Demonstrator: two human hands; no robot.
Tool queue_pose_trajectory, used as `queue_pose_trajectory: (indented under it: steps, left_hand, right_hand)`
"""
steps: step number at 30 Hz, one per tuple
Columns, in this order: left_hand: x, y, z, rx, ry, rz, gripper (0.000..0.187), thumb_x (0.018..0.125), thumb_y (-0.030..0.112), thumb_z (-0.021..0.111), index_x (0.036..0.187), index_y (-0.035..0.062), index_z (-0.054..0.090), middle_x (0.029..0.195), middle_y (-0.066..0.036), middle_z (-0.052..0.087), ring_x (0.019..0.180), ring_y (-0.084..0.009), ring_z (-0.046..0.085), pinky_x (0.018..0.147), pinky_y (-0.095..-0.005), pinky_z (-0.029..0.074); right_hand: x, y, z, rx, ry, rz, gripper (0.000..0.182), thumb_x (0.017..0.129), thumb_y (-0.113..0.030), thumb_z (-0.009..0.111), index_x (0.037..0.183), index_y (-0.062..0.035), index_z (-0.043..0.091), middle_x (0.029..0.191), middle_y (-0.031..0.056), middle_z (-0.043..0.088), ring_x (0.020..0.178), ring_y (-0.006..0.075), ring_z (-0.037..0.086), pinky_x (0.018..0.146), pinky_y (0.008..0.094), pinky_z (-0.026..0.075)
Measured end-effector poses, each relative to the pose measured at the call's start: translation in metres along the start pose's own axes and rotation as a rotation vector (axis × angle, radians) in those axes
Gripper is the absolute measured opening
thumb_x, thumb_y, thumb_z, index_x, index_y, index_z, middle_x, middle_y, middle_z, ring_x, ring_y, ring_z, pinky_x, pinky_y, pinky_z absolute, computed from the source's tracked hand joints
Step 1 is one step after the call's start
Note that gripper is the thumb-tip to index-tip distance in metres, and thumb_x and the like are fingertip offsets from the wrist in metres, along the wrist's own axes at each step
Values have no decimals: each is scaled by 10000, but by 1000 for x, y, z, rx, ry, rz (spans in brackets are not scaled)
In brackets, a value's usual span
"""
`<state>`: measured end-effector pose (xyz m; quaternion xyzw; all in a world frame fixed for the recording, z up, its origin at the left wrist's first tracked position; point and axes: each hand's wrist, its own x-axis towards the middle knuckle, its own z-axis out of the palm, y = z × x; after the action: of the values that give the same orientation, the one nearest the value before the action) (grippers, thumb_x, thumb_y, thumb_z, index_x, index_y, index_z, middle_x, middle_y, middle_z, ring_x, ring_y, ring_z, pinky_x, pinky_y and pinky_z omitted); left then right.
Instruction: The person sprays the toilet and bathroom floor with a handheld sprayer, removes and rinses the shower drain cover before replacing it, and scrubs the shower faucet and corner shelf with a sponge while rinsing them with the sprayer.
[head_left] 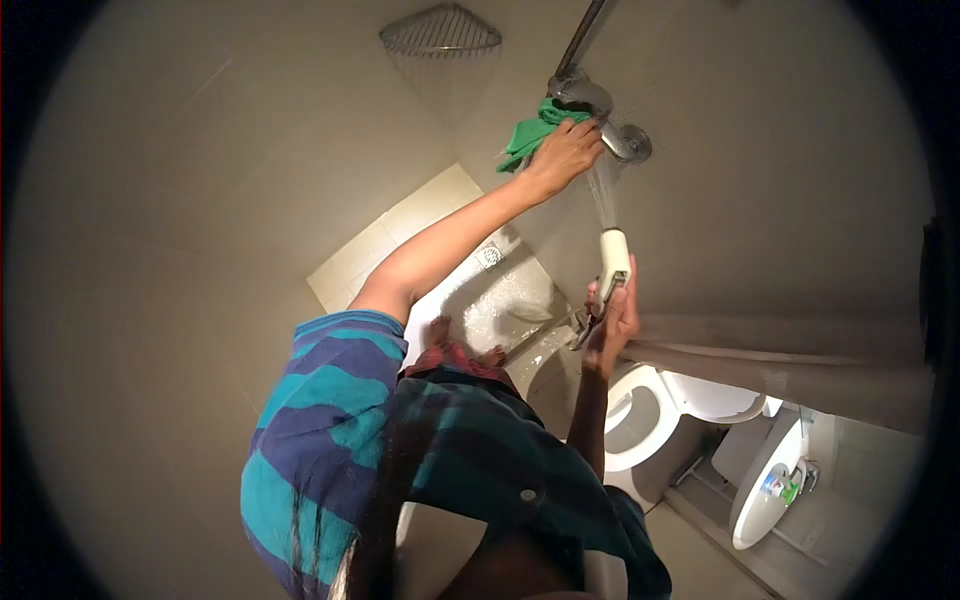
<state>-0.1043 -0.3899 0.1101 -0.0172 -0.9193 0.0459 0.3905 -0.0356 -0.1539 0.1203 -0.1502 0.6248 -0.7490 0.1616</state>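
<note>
A green cloth (pixel 533 135) is bunched against the metal shower fixture (pixel 625 143) on the wall. My left hand (pixel 567 157) reaches up to the fixture, its fingers closed on the cloth. Lower and to the right, my right hand (pixel 617 318) is wrapped round a cream-coloured hand sprayer (pixel 614 255), which points up. Water shoots from its head onto the fixture and cloth. Part of the sprayer's handle is hidden by my right fingers.
A wire corner shelf (pixel 440 35) hangs at the top, dripping. Below are a wet floor with a drain (pixel 490 257) and bare feet. A shower curtain (pixel 760 365), a toilet (pixel 650 430) and a sink (pixel 765 495) with bottles are on the right.
</note>
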Motion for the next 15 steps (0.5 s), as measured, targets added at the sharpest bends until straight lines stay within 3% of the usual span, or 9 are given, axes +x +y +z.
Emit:
queue_pose_trajectory:
  steps: [2, 5, 6, 9, 10, 13, 15]
  left_hand:
    - [6, 10, -5, -25, -228, -47, 285, 684, -28, 499, 945, 79, 534, 1011, -95, 507, 955, -251, 501, 808, -328, 369]
    - [-13, -11, -24, -366, -58, -129, 306, 668, -40, 524, 950, 79, 529, 1031, -121, 489, 1002, -274, 465, 790, -349, 393]
    - [-21, -18, -22, -652, 56, -314, 306, 629, -70, 539, 903, 65, 516, 961, -124, 475, 951, -287, 460, 738, -380, 398]
    - [-23, -11, -23, -612, -5, -391, 302, 593, -102, 530, 852, 49, 494, 909, -116, 450, 892, -284, 460, 727, -396, 366]
    - [-28, -6, -26, -620, -135, -326, 292, 582, -123, 496, 819, 48, 481, 906, -104, 438, 903, -280, 446, 737, -385, 334]
    - [-16, 9, -19, -628, -108, -90, 289, 574, -123, 493, 800, 57, 479, 907, -97, 435, 897, -279, 432, 747, -367, 315]
    - [14, 14, -1, -642, 11, -56, 299, 580, -111, 497, 820, 66, 478, 918, -101, 441, 909, -289, 429, 745, -365, 319]
  right_hand:
    - [4, 3, 0, 0, -48, 7, 525, 873, -354, 434, 1283, -41, 337, 735, 35, 526, 591, 61, 447, 514, 172, 362]
    - [9, 0, 1, -18, -133, -17, 564, 868, -396, 429, 1290, -38, 319, 727, 42, 516, 589, 63, 447, 515, 167, 356]
    - [10, 2, 1, -8, -138, -16, 563, 870, -397, 426, 1290, -38, 319, 728, 42, 515, 590, 62, 447, 514, 167, 355]
    - [7, 5, -7, -24, -109, -20, 547, 879, -386, 411, 1292, -40, 314, 731, 42, 516, 591, 59, 449, 510, 167, 353]
    - [8, 6, -10, -38, -97, -29, 540, 883, -381, 405, 1294, -42, 312, 732, 41, 517, 591, 58, 449, 509, 167, 353]
    - [14, 12, -23, -38, -25, -88, 507, 895, -354, 390, 1297, -57, 310, 734, 42, 519, 587, 61, 450, 507, 169, 356]
    - [20, 17, -27, -5, 17, -125, 503, 889, -354, 410, 1297, -76, 316, 729, 44, 517, 587, 68, 457, 497, 172, 365]
